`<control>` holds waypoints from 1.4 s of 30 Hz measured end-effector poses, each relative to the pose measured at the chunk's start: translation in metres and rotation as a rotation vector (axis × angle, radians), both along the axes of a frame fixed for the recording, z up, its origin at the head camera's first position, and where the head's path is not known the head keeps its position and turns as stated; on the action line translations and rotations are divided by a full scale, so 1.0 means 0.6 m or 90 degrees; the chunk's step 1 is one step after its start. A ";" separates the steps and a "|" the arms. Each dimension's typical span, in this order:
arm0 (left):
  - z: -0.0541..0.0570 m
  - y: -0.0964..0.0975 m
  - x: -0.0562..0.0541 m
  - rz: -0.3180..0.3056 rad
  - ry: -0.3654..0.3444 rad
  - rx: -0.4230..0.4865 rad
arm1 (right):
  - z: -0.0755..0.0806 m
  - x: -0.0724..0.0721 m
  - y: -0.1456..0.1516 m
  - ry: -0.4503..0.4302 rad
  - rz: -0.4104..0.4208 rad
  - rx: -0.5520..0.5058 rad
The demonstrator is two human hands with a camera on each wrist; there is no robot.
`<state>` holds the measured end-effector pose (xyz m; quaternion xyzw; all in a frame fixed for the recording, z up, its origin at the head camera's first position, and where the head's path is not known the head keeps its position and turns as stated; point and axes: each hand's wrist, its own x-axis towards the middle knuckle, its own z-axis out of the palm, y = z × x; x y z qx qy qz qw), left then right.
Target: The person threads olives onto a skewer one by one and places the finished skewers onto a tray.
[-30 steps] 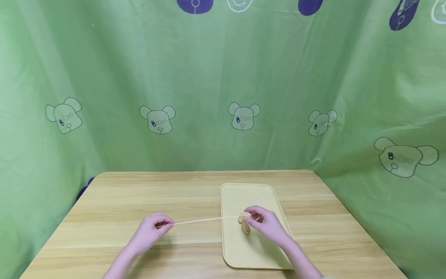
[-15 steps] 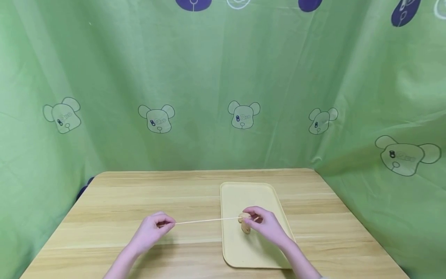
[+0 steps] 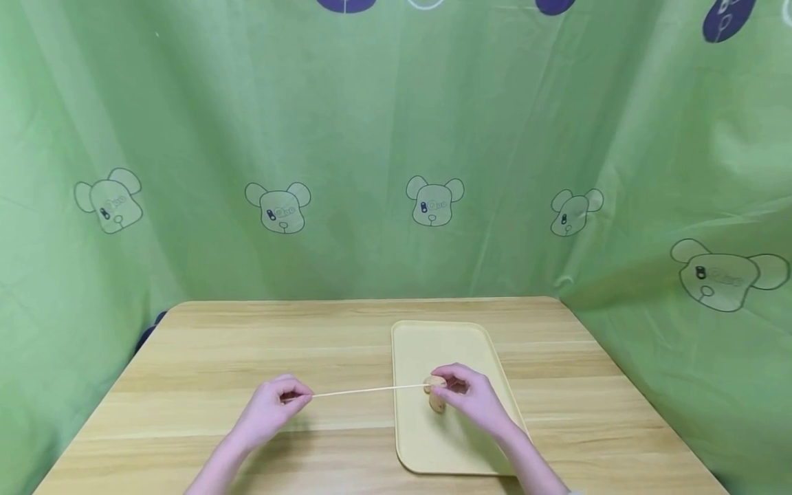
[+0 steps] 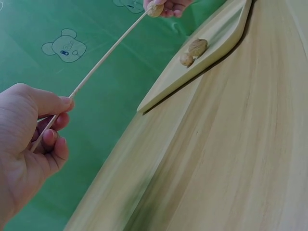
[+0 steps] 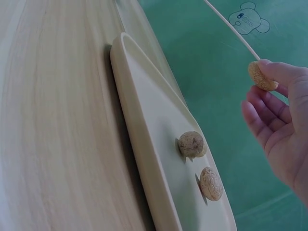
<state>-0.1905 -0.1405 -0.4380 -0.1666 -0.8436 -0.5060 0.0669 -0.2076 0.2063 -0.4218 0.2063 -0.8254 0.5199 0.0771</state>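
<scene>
My left hand (image 3: 269, 410) pinches a thin wooden skewer (image 4: 108, 54) between thumb and fingers, and its rear end runs back over the palm. Across from it, my right hand (image 3: 473, 399) pinches a small brown, wrinkled, mushroom-like piece (image 5: 261, 77) above the tray. The skewer's far end meets this piece; whether it has pierced it cannot be told. Two similar pieces lie on the tray below: a darker-topped one (image 5: 191, 143) and a paler wrinkled one (image 5: 210, 184). In the head view, the held piece and right fingers partly cover them.
A cream rectangular tray (image 3: 445, 450) with a low rim lies right of centre on the wood-grain table (image 3: 346, 457). Green curtains (image 3: 359, 137) printed with bear heads hang behind the table and at both sides.
Both hands stay almost in place, with the skewer stretched between them. The held piece has turned slightly and covers more of the pieces below. The head view has shifted a little.
</scene>
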 end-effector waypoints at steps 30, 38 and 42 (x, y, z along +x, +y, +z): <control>-0.001 0.032 -0.005 -0.015 -0.025 0.031 | -0.022 -0.013 0.010 0.026 0.070 -0.107; -0.005 0.039 -0.010 -0.019 -0.023 0.037 | -0.024 -0.014 0.010 0.028 0.068 -0.125; -0.005 0.043 -0.009 -0.023 -0.026 0.049 | -0.027 -0.015 0.010 0.027 0.072 -0.146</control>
